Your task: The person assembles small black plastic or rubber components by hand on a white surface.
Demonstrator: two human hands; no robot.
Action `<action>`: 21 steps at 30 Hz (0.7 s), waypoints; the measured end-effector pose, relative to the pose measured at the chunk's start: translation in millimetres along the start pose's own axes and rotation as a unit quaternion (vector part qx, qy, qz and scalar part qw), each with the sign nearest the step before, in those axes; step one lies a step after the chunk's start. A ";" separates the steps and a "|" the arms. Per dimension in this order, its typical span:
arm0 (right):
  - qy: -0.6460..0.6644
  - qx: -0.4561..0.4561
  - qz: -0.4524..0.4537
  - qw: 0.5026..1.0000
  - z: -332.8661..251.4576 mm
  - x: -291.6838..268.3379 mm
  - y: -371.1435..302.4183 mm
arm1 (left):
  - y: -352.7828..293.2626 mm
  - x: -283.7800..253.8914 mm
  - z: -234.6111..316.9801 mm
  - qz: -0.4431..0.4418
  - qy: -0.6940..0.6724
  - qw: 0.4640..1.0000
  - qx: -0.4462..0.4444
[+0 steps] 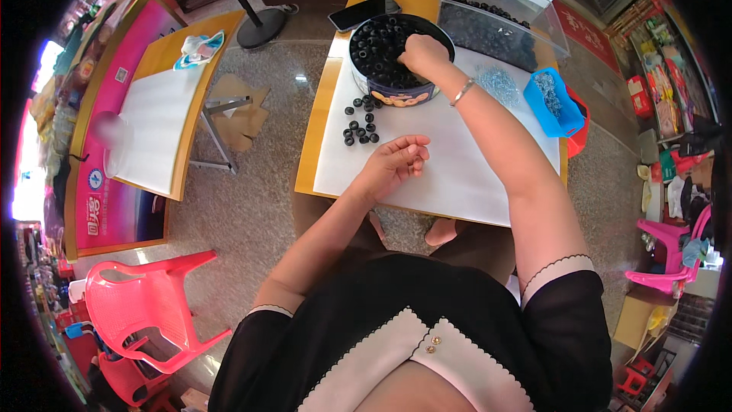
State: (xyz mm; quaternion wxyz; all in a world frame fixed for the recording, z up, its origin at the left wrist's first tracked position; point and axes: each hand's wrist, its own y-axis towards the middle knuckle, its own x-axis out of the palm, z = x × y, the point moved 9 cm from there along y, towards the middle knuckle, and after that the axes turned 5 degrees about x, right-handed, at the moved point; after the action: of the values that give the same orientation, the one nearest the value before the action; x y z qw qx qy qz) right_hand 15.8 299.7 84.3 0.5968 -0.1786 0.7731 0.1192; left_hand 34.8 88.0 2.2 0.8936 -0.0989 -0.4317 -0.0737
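Note:
My right hand (424,56) is down inside a round tin (408,98) filled with small black ring-shaped pieces (379,38). Its fingers are curled, and whatever lies between them is hidden. A silver bangle (462,91) circles that wrist. My left hand (393,166) hovers over the near part of the white tabletop (465,175), fingers loosely bent and a little apart, nothing visible in them. Left of the tin, several loose black pieces (361,128) lie on the white surface, a short way beyond my left hand.
Behind the tin lies a dark phone (363,13). A clear bin (496,34) of black pieces stands at the back right. Small clear pieces (497,84) are spread near a blue basket (553,107). A pink chair (152,305) and another table (164,122) are leftward.

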 end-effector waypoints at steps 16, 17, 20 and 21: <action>0.005 0.002 -0.003 1.000 7.3 20.3 13.9 | 1.6 3.2 2.9 -0.018 -0.004 1.000 0.009; -0.002 -0.001 -0.014 1.000 6.7 23.5 15.6 | 1.6 1.5 2.0 -0.009 0.001 1.000 0.009; 0.003 -0.010 -0.036 0.999 10.1 30.0 17.0 | 1.8 0.7 2.2 0.001 0.010 1.000 0.011; 0.009 -0.021 -0.053 0.998 9.6 32.9 16.2 | 1.2 0.3 2.6 0.005 0.011 1.000 0.012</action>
State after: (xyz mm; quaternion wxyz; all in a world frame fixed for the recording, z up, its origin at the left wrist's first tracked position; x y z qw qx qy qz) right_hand 10.1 313.8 49.6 0.5914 -0.2326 0.7654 0.1016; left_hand 33.3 89.8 3.8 0.8999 -0.0892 -0.4219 -0.0655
